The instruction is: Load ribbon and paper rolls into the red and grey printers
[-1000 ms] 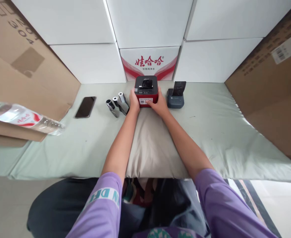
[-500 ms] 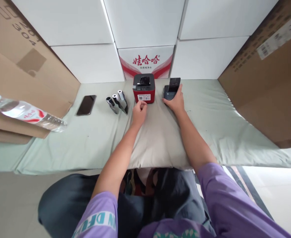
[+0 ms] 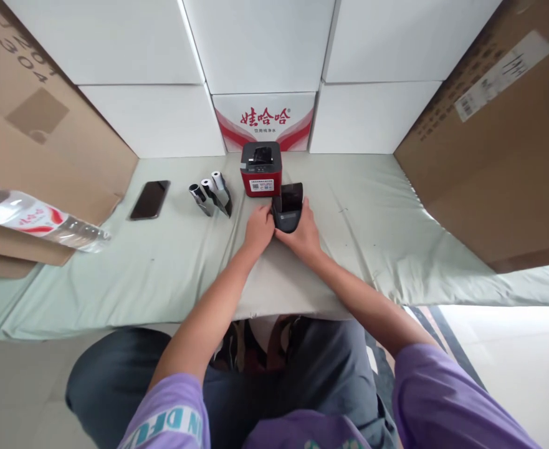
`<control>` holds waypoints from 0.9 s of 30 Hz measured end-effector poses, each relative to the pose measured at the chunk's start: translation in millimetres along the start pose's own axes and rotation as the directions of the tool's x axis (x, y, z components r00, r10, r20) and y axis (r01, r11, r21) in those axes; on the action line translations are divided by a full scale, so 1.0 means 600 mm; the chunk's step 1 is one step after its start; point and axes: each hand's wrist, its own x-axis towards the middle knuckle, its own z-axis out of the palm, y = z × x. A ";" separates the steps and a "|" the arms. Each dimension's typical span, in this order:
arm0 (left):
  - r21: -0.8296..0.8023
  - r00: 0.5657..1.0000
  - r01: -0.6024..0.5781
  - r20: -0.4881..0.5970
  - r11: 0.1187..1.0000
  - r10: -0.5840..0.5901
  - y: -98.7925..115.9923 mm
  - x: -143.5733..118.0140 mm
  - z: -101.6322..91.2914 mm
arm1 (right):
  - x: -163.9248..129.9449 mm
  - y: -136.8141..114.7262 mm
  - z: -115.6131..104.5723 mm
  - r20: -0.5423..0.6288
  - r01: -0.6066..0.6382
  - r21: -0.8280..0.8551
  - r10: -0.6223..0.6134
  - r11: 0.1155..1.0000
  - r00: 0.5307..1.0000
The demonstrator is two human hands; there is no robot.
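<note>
Between my hands is a small black receipt printer (image 3: 288, 219) with its dark lid (image 3: 291, 197) raised. My right hand (image 3: 306, 234) grips its right side, thumb across the front. Against its left side, my left hand (image 3: 258, 231) has its fingers curled; the fingertips are partly hidden. Just behind stands a red and black printer (image 3: 262, 186) with a white label on its front. To the left, several paper rolls (image 3: 207, 192) stand close together with dark strips hanging from them.
A dark phone (image 3: 149, 199) lies on the pale green cloth (image 3: 171, 268) at left. A water bottle (image 3: 45, 218) is at the far left by a cardboard box (image 3: 59, 149). Another cardboard box (image 3: 498, 168) stands at right. White boxes (image 3: 265, 43) form the back wall.
My right hand has brought the black printer left and nearer, in front of the red one. My left hand has moved from the red printer's front to the black printer's left side.
</note>
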 end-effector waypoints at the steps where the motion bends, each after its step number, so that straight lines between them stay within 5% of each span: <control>1: 0.035 1.000 0.003 0.012 0.999 -0.003 0.000 -0.010 -0.005 | -0.001 0.002 0.005 0.013 0.007 0.001 -0.007 1.000 1.000; 11: 0.283 1.000 -0.001 0.022 0.959 -0.005 0.013 -0.066 -0.028 | 0.004 0.004 0.000 0.120 -0.039 0.074 0.030 0.997 0.992; 22: 0.305 0.986 -0.102 0.158 0.947 0.055 0.020 -0.033 -0.052 | 0.023 0.007 -0.025 0.198 0.006 0.017 -0.010 1.000 0.980; 27: 0.680 0.975 -0.122 0.220 0.723 -0.043 0.035 -0.035 -0.060 | 0.015 0.009 -0.020 0.181 0.109 -0.087 -0.092 0.990 0.979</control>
